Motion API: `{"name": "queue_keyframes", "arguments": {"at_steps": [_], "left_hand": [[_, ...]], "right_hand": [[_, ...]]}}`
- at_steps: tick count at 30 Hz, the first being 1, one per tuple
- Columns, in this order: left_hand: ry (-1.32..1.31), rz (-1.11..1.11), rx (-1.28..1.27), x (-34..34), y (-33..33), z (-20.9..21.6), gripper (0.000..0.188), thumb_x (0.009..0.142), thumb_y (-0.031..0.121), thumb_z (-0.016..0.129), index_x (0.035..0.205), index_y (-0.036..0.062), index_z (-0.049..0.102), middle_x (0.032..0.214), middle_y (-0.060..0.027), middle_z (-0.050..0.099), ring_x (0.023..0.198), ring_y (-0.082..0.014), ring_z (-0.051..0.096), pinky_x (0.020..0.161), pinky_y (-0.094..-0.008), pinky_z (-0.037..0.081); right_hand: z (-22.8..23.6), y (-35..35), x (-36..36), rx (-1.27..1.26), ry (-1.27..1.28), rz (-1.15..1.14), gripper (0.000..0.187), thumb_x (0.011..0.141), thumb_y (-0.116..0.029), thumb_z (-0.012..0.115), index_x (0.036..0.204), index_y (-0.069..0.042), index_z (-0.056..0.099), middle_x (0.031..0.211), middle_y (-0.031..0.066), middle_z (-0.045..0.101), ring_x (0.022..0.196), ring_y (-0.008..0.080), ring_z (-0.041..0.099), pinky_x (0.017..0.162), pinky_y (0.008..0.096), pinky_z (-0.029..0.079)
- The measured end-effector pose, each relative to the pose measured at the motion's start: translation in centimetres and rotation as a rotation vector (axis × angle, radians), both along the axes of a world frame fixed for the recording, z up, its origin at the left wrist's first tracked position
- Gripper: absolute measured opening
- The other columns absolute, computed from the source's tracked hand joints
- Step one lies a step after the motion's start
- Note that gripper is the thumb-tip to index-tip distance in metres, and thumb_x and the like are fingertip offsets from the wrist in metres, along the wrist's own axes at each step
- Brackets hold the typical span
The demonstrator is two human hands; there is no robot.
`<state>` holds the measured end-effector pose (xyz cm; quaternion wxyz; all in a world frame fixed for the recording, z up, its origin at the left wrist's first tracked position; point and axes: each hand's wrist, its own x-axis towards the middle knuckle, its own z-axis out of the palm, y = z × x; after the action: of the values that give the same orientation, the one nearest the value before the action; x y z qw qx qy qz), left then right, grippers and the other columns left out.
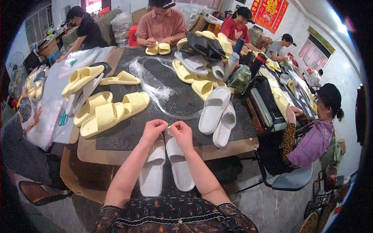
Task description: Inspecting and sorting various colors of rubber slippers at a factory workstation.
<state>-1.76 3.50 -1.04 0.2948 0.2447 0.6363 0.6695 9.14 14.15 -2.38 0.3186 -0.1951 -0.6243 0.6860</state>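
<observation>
A pair of light grey slide slippers lies side by side at the table's front edge, toes away from me: the left slipper (pixel 151 174) and the right slipper (pixel 180 167). Over their toe ends, my left hand (pixel 154 129) and my right hand (pixel 182 134) meet, each pinched closed at the fingertips. Whatever is between the fingertips is too small to make out. Clear plastic strands (pixel 157 91) lie in a loose bundle beyond my hands. Cream ribbed slippers (pixel 108 116) rest to the left, and another grey pair (pixel 214 110) sits to the right.
A heap of cream, grey and black slippers (pixel 198 58) stands at the back, beside bottles and a green-tinted jar (pixel 239 79). On the left table (pixel 87 68) are plastic bags and teal scissors (pixel 63 119). Several people work around; one sits on a chair (pixel 291 180) at right.
</observation>
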Motion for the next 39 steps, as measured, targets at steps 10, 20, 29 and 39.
{"name": "queue_keyframes", "arguments": {"at_steps": [10,20,29,39], "left_hand": [[-0.010,-0.007,-0.026,-0.2,0.3,-0.2,0.018,0.080,0.017,0.068,0.087,0.0015,0.070,0.074,0.0035,0.063,0.065,-0.0033,0.052,0.058,-0.0205,0.041],[0.099,0.005,-0.037,-0.2,0.5,-1.1,0.017,0.081,0.017,0.066,0.086,0.0011,0.070,0.070,0.0027,0.063,0.063,-0.0039,0.052,0.056,-0.0218,0.042],[0.025,0.027,0.045,0.0,0.2,-0.8,0.018,0.082,0.017,0.066,0.088,-0.0005,0.069,0.078,0.0007,0.065,0.072,-0.0051,0.055,0.066,-0.0220,0.044],[0.044,-0.047,-0.038,-0.3,0.0,-0.6,0.019,0.080,0.017,0.066,0.088,0.0005,0.070,0.076,0.0012,0.065,0.071,-0.0048,0.055,0.064,-0.0226,0.044]], "right_hand": [[0.4,0.2,-0.2,0.064,-0.085,0.031,0.006,0.082,-0.008,0.062,0.082,-0.002,0.061,0.075,-0.0034,0.057,0.069,0.0032,0.051,0.062,0.0195,0.041],[-0.2,0.3,-1.0,0.053,-0.061,-0.029,0.006,0.085,-0.009,0.061,0.085,-0.002,0.061,0.076,-0.0045,0.057,0.068,0.0025,0.049,0.061,0.0182,0.040],[0.6,-0.1,-0.5,-0.088,-0.090,0.059,0.011,0.087,-0.014,0.063,0.088,-0.003,0.065,0.069,-0.0047,0.055,0.059,0.0023,0.047,0.053,0.0177,0.034],[-0.2,0.5,-0.7,-0.058,-0.078,0.078,0.008,0.085,-0.011,0.062,0.084,-0.003,0.063,0.070,-0.0026,0.057,0.061,0.0047,0.049,0.055,0.0188,0.037]]}}
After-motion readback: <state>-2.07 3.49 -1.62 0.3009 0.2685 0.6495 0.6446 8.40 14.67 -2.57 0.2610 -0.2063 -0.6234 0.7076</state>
